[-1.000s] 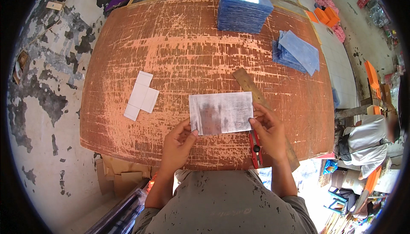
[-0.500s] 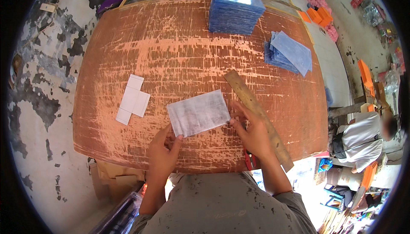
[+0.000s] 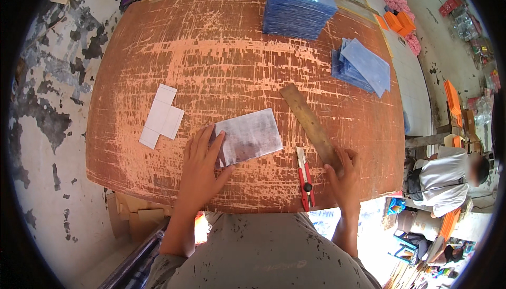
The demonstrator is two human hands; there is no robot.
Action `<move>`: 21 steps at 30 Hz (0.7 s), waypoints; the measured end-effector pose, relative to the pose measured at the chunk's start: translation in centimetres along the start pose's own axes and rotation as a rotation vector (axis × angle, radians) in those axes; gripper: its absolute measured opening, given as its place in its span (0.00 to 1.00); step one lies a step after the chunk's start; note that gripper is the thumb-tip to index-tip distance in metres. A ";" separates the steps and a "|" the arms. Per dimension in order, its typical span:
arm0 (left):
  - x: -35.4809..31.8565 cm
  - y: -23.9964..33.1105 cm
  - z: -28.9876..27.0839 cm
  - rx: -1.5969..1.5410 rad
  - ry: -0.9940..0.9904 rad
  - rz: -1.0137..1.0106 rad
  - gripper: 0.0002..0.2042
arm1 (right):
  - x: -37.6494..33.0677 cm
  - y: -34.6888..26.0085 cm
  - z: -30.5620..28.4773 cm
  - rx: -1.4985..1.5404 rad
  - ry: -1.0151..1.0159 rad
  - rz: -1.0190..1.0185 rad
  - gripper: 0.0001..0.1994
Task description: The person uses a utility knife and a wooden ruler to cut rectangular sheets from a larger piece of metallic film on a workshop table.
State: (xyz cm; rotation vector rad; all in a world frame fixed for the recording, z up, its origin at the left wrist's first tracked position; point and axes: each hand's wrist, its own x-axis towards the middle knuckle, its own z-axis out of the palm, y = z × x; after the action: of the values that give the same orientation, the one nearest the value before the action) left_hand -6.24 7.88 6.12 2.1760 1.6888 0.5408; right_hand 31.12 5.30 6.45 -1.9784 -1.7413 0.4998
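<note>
A clear plastic sheet [image 3: 250, 136] lies flat near the front of the scratched orange-brown table [image 3: 221, 57]. My left hand [image 3: 201, 165] rests on its left end, fingers spread, pressing it down. My right hand [image 3: 345, 175] grips the near end of a long wooden ruler [image 3: 308, 123] that lies diagonally to the right of the sheet. A red utility knife [image 3: 305, 183] lies between my two hands at the table's front edge, untouched.
A white T-shaped paper template [image 3: 161, 116] lies left of the sheet. A tall stack of blue-tinted sheets [image 3: 298, 7] stands at the far edge, a looser pile [image 3: 363, 65] to its right. Another person [image 3: 448, 178] sits at the right. Cardboard lies under the table's front left.
The sheet has been turned and set flat under my left hand. My right hand has left the sheet and taken the ruler's near end. The knife now shows beside it.
</note>
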 end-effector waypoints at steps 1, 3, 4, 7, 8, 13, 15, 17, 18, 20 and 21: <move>0.3 -0.2 0.1 0.001 0.001 0.000 0.41 | -0.3 -0.2 -0.2 0.002 -0.013 0.039 0.28; 0.9 -0.5 0.4 0.049 -0.036 0.032 0.45 | -0.7 -0.4 -0.2 0.007 -0.021 0.084 0.28; 1.0 -0.7 0.5 0.052 -0.038 0.034 0.45 | -0.8 -0.4 -0.2 0.027 -0.025 0.097 0.28; 1.2 -0.9 0.3 0.077 -0.056 0.044 0.47 | -0.8 -0.1 0.0 0.043 -0.022 0.080 0.28; 1.4 -0.8 0.0 0.053 -0.070 0.033 0.48 | -0.7 0.2 0.0 0.029 -0.013 0.050 0.29; 0.7 -0.5 0.0 0.036 -0.039 0.021 0.51 | 0.1 2.6 0.3 0.113 -0.017 0.021 0.31; 0.3 -0.2 0.2 0.011 -0.037 -0.020 0.53 | 0.3 3.1 0.3 0.114 -0.037 0.033 0.32; -0.2 0.5 0.1 0.019 -0.035 -0.058 0.53 | 0.5 3.6 0.5 0.208 -0.042 0.067 0.34; -0.6 0.8 0.0 0.028 -0.034 -0.097 0.54 | 0.6 3.5 0.5 0.209 -0.043 0.063 0.34; -1.4 1.1 0.4 0.020 -0.019 -0.130 0.54 | 0.8 3.2 0.3 0.245 -0.050 0.106 0.35; -1.7 1.1 0.5 0.010 -0.008 -0.162 0.54 | 1.0 2.9 0.2 0.244 -0.049 0.104 0.35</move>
State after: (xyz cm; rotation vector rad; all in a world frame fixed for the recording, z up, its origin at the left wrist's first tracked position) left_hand -5.45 6.00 6.06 2.0213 1.8466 0.4799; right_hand 33.55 5.98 4.75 -1.9021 -1.5296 0.7630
